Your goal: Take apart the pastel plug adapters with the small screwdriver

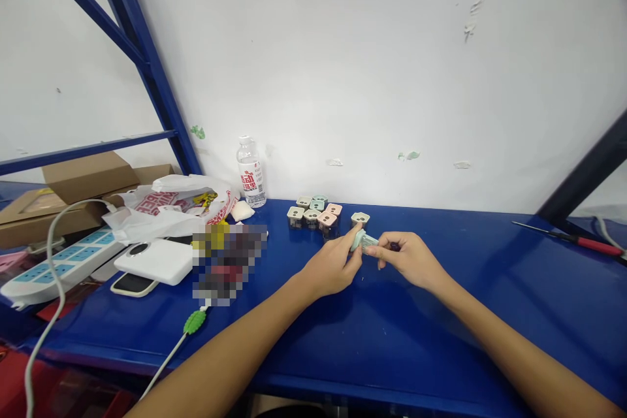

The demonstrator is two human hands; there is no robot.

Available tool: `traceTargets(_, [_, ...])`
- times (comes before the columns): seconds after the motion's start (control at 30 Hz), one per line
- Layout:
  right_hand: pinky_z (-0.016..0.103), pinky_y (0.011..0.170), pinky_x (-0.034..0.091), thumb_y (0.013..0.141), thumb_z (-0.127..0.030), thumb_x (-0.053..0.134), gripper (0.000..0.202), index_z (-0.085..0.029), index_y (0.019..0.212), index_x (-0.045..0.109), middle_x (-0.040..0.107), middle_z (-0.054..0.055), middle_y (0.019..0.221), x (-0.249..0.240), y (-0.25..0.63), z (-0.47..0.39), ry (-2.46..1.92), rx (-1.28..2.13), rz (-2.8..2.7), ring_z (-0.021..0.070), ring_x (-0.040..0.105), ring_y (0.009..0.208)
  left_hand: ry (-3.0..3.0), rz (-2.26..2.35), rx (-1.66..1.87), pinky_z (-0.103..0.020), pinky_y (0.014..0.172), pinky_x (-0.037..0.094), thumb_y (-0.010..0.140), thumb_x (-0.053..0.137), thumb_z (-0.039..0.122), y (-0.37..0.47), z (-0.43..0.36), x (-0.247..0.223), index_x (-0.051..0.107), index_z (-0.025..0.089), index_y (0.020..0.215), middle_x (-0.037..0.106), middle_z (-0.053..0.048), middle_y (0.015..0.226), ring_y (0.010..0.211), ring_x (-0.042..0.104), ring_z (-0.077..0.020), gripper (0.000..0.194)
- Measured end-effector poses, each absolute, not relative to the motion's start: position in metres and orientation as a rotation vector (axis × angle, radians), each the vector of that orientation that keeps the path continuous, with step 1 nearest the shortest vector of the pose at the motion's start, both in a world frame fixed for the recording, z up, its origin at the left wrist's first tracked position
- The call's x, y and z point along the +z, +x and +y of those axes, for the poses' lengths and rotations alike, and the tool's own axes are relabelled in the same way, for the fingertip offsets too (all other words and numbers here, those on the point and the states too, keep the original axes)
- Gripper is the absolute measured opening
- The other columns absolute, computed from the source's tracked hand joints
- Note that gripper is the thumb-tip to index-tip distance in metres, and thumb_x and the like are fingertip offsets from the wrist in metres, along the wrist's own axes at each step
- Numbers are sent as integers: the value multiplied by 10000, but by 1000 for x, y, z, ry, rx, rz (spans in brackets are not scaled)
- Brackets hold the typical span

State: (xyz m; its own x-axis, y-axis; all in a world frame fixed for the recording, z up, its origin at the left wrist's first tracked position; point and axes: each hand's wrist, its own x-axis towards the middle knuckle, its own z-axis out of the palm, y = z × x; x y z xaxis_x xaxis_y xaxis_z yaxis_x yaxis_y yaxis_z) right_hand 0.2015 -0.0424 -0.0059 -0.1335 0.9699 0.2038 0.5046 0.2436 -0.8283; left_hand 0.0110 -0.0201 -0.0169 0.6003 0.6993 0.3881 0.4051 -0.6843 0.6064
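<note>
My left hand (336,262) is closed on the pale green end of a small part (359,240), whose clear section points to the right. The fingers of my right hand (409,258) pinch that clear section, and a dark, rounded tip shows among them; I cannot make out what it belongs to. Behind my left hand stands a cluster of small cases with pink, cream and green tops (321,211). One more cream-topped case (360,217) stands apart, just behind the held part.
A bottle (251,176) stands by the wall. On the left lie a plastic bag (166,209), a power strip (73,264), a white device (157,260) and a cable with a green clip (194,322). A red-handled screwdriver (590,243) lies far right on the blue table (392,339).
</note>
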Motion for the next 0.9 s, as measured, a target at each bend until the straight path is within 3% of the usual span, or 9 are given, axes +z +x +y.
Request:
traceTargets(0.23, [225,417,237,717,-571,670,447,-174,534,577,535,-20,464,-7,204,-41,-1311,809,-1765,72,324,410,2358,829,823,-298,786,513,920,389,285,9,-19,-14,359,133,1433,664,-53,904,730,605,-152,537])
traceTargets(0.33, [225,422,235,720,-568,667,445,-174,538,571,541,-20,469,-8,203,-41,-1308,819,-1763,72,322,413,2349,823,813,-285,779,511,917,389,281,9,-18,-16,385,140,1414,669,-53,920,736,609,-151,516])
traceTargets(0.47, [231,446,262,746,-545,656,425,-176,550,577,542,-20,485,-10,203,-41,-1290,816,-1783,84,360,433,2370,828,797,-343,881,484,928,377,301,8,-21,-12,368,162,1415,648,-100,1096,942,624,-209,507])
traceTargets(0.57, [238,474,297,781,-523,636,402,-176,584,591,579,-6,535,-11,204,-40,-1263,819,-1810,100,418,474,2413,750,810,-375,985,421,878,494,321,4,-23,-4,317,182,1429,563,-123,1271,1149,544,-250,595])
traceTargets(0.63, [242,488,317,802,-518,619,390,-178,612,597,600,3,578,-10,204,-40,-1253,814,-1819,110,448,502,2413,730,767,-333,880,473,852,550,353,1,-21,0,374,195,1378,619,-96,1157,1009,603,-225,577])
traceTargets(0.73, [249,496,335,837,-532,574,382,-182,697,637,595,8,620,-7,204,-42,-1250,790,-1819,120,468,527,2388,827,698,-257,608,463,832,577,455,-6,-11,4,538,205,1161,640,-4,777,662,597,-166,415])
traceTargets(0.83, [262,494,359,866,-572,509,420,-188,887,677,568,6,627,-2,207,-43,-1255,759,-1784,127,472,515,2344,965,806,-244,591,444,813,599,429,-15,4,5,548,197,1108,620,14,747,598,573,-140,379])
traceTargets(0.9, [282,536,408,885,-616,427,508,-184,1012,661,611,37,717,1,210,-43,-1248,730,-1734,151,534,573,2392,1044,870,-267,672,455,772,644,400,-22,11,6,578,188,1043,632,-9,834,665,586,-148,350])
